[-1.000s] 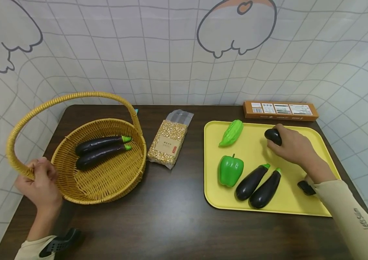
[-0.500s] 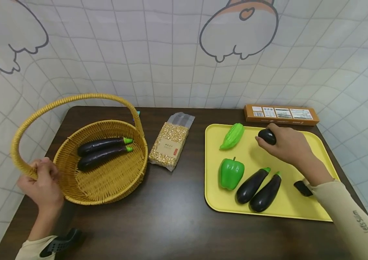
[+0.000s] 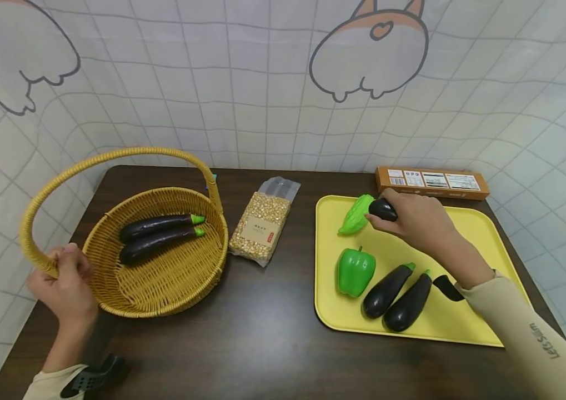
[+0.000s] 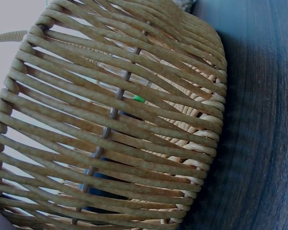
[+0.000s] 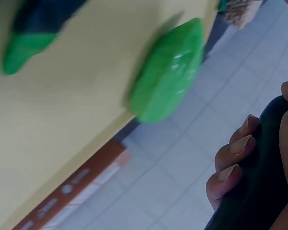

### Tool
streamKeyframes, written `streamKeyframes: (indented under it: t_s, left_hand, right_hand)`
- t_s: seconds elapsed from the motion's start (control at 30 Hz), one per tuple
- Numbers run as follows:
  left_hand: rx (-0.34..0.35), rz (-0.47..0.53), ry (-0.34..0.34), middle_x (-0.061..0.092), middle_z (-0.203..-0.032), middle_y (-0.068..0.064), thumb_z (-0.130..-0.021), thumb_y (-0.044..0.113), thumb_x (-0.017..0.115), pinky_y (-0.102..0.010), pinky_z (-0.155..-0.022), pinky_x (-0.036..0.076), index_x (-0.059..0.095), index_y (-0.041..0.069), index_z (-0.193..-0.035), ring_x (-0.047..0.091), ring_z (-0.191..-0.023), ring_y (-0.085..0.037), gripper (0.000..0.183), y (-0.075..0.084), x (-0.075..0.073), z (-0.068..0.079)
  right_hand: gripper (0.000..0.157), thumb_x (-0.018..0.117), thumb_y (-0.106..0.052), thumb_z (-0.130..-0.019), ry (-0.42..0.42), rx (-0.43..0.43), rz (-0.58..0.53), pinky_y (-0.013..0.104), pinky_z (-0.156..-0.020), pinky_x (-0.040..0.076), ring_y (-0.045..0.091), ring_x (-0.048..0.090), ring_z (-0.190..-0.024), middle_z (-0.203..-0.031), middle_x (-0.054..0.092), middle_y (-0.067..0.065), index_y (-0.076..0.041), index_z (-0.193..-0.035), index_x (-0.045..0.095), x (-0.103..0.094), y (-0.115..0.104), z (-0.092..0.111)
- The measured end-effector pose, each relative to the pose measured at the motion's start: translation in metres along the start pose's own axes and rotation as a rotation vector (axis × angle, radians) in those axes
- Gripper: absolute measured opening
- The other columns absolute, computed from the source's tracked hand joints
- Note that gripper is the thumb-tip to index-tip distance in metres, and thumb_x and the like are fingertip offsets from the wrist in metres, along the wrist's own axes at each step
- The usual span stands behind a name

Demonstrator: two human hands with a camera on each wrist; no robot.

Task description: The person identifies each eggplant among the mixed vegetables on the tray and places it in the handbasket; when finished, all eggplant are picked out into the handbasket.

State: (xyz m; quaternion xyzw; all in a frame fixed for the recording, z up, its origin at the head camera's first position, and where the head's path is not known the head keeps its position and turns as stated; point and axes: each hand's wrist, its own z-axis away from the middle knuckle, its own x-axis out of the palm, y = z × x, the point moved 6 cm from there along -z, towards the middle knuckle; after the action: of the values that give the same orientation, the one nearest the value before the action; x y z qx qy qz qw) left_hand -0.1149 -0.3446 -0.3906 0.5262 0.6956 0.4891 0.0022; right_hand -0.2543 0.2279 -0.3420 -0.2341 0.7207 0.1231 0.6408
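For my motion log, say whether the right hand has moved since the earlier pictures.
Yes: judged against the yellow tray in the head view, the right hand has shifted left.

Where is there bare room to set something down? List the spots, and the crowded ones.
Widest: the dark table between the basket and the yellow tray, nearer than the bag of kernels.
Smaller: the basket's near-right floor; the tray's far right.
Crowded: the tray's left half, with bitter melon, pepper and two eggplants; the right hand covers its far part.
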Motion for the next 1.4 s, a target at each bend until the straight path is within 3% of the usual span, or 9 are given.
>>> streamKeyframes:
  t_s: [0.3,0.57,0.87,1.2,1.4]
  left_hand:
    - [0.012,-0.018,-0.021,0.031,-0.052,-0.004,-0.099,-0.012,0.049,-0.024,-0.044,0.014,0.021,-0.010,-0.061,0.022,-0.044,-0.009,0.047,-0.005,0.003,-0.002]
    - [0.011,-0.039,-0.026,0.030,-0.052,-0.004,-0.100,-0.012,0.049,-0.024,-0.044,0.014,0.020,-0.010,-0.061,0.021,-0.043,-0.009,0.049,-0.005,0.001,-0.002]
    - [0.016,-0.070,-0.042,0.030,-0.053,-0.003,-0.100,-0.012,0.052,-0.024,-0.044,0.013,0.023,-0.010,-0.060,0.021,-0.044,-0.008,0.049,-0.002,0.001,-0.002]
    - [0.037,-0.089,-0.052,0.030,-0.052,-0.003,-0.101,-0.010,0.054,-0.024,-0.045,0.013,0.024,-0.010,-0.060,0.022,-0.044,-0.008,0.050,0.002,0.001,-0.005]
    - [0.020,-0.082,-0.038,0.029,-0.051,-0.002,-0.101,-0.009,0.055,-0.024,-0.045,0.014,0.023,-0.008,-0.060,0.021,-0.044,-0.008,0.052,0.002,-0.005,-0.001]
  right_hand:
    - [0.041,0.074,-0.049,-0.097,0.032,-0.102,-0.006,0.036,-0.043,0.039,0.017,0.047,-0.048,-0.064,0.051,-0.003,-0.010,-0.102,0.062,-0.010,-0.043,-0.023]
    - [0.043,0.073,-0.049,-0.097,0.090,-0.259,-0.015,0.033,-0.041,0.034,0.014,0.043,-0.047,-0.063,0.048,-0.005,-0.010,-0.097,0.055,-0.012,-0.088,-0.040]
    - [0.042,0.074,-0.049,-0.097,0.092,-0.367,-0.056,0.032,-0.045,0.038,0.013,0.049,-0.052,-0.068,0.054,-0.006,-0.010,-0.100,0.057,-0.015,-0.144,-0.062]
    - [0.047,0.073,-0.055,-0.095,0.147,-0.534,-0.010,0.034,-0.046,0.045,0.013,0.052,-0.056,-0.071,0.055,-0.004,-0.011,-0.106,0.063,-0.012,-0.208,-0.082]
    - [0.047,0.070,-0.057,-0.098,0.104,-0.625,-0.024,0.028,-0.046,0.041,0.011,0.050,-0.055,-0.074,0.055,-0.006,-0.012,-0.102,0.061,-0.004,-0.249,-0.088]
